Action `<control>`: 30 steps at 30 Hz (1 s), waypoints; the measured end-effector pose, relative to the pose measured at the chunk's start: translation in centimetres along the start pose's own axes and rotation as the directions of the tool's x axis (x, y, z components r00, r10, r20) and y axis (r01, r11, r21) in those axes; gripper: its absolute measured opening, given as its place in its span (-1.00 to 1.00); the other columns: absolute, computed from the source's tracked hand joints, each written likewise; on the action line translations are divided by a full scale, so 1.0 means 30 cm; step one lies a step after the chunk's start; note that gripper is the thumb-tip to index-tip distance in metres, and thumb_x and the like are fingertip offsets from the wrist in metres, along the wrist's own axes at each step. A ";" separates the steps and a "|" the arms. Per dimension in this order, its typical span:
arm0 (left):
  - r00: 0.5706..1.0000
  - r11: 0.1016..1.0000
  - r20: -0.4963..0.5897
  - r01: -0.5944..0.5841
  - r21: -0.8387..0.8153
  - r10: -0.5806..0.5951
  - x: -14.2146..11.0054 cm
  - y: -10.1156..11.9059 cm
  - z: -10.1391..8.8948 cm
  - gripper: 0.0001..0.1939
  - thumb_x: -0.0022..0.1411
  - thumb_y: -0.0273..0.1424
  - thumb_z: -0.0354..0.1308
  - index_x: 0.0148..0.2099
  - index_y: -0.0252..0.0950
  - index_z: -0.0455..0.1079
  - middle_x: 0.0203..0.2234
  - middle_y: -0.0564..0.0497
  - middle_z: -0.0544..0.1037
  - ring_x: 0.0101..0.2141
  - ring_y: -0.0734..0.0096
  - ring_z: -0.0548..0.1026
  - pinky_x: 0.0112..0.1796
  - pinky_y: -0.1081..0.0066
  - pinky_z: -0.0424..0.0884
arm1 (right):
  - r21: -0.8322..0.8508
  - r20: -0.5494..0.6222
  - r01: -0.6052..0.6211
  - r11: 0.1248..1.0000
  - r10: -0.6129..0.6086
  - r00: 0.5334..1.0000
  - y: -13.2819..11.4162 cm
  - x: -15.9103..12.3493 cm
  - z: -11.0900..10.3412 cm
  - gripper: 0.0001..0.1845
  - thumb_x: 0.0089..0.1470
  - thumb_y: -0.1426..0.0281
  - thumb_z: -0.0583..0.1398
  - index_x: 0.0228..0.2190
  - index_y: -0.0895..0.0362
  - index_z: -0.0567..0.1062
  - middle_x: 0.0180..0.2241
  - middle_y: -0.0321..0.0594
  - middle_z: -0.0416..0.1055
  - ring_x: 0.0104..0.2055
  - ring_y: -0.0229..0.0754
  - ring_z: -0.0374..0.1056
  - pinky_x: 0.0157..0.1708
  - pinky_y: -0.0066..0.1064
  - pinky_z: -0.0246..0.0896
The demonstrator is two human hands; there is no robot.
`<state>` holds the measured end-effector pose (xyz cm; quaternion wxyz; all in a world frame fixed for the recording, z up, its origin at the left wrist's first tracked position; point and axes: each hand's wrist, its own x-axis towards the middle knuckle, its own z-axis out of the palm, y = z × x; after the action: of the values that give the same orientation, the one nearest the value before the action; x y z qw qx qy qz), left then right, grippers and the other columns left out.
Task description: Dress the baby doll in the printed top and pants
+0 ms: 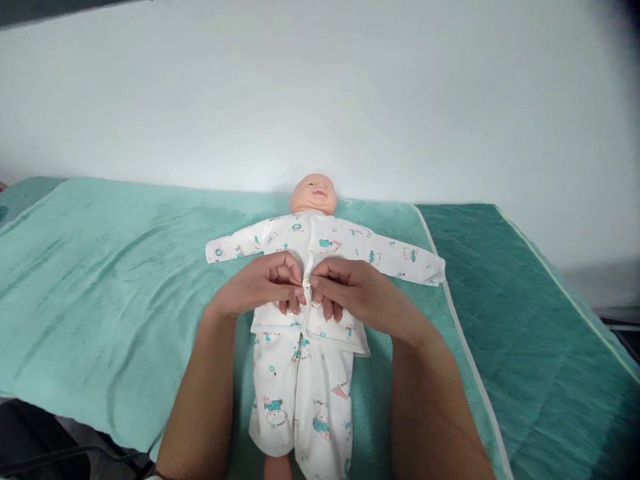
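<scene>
A baby doll [314, 192] lies on its back, head toward the wall, dressed in a white printed jacket [345, 235] and matching trousers [324, 400]. Both sleeves stretch out to the sides. At the middle of the jacket front, my left hand [267, 283] pinches the fabric edge beside a small pale button [307, 283]. From the other side my right hand [350, 287] pinches at the same button and the edge around it. A higher button [312, 247] sits near the chest. My fingertips partly hide the fabric between them. One bare doll foot shows below a trouser leg.
Under the doll is a light green blanket [125, 267] with soft wrinkles. A darker green cover [520, 320] lies to the right. The white wall [320, 93] rises behind the doll's head. At the lower left are dark items and a cable [75, 455].
</scene>
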<state>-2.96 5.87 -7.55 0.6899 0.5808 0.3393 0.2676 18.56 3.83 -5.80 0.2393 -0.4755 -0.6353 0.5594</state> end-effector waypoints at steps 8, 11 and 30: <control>1.000 1.000 0.025 0.015 0.018 -0.015 -0.024 0.001 -0.022 -0.83 0.25 -0.37 0.30 -0.20 -0.28 0.37 -0.46 0.05 0.62 -0.51 0.50 0.56 -0.57 0.56 0.40 | -0.067 -0.005 0.017 0.998 -0.017 1.000 0.002 -0.019 -0.015 -0.68 0.29 0.24 0.12 -0.46 0.11 0.45 -0.54 -0.33 0.44 -0.48 -0.27 0.40 -0.44 -0.43 0.31; 1.000 0.999 -0.011 -0.012 0.034 0.012 -0.032 -0.001 -0.028 -0.84 0.30 -0.32 0.25 -0.24 -0.28 0.37 -0.49 0.04 0.62 -0.57 0.49 0.54 -0.61 0.55 0.35 | -0.182 0.023 0.034 0.983 -0.030 0.999 -0.030 -0.052 -0.019 -0.66 0.31 0.25 0.09 -0.46 0.11 0.47 -0.51 -0.32 0.45 -0.46 -0.27 0.39 -0.43 -0.42 0.25; 0.621 0.931 -0.734 0.018 0.363 0.275 0.070 -0.094 -0.078 -0.85 0.26 -0.28 0.15 -0.32 -0.24 0.38 -0.53 0.13 0.42 -0.50 0.52 0.32 -0.41 0.45 0.30 | -0.902 0.088 0.043 0.430 0.085 0.992 -0.151 -0.073 0.223 -0.79 0.19 0.62 0.09 -0.20 0.17 0.44 -0.35 -0.16 0.46 -0.37 -0.10 0.40 -0.53 -0.32 -0.26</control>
<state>-3.54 8.40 -10.87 0.3459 0.5407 0.5995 0.4781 12.40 -0.96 -2.80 -0.0972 -0.5032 -0.8428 0.1643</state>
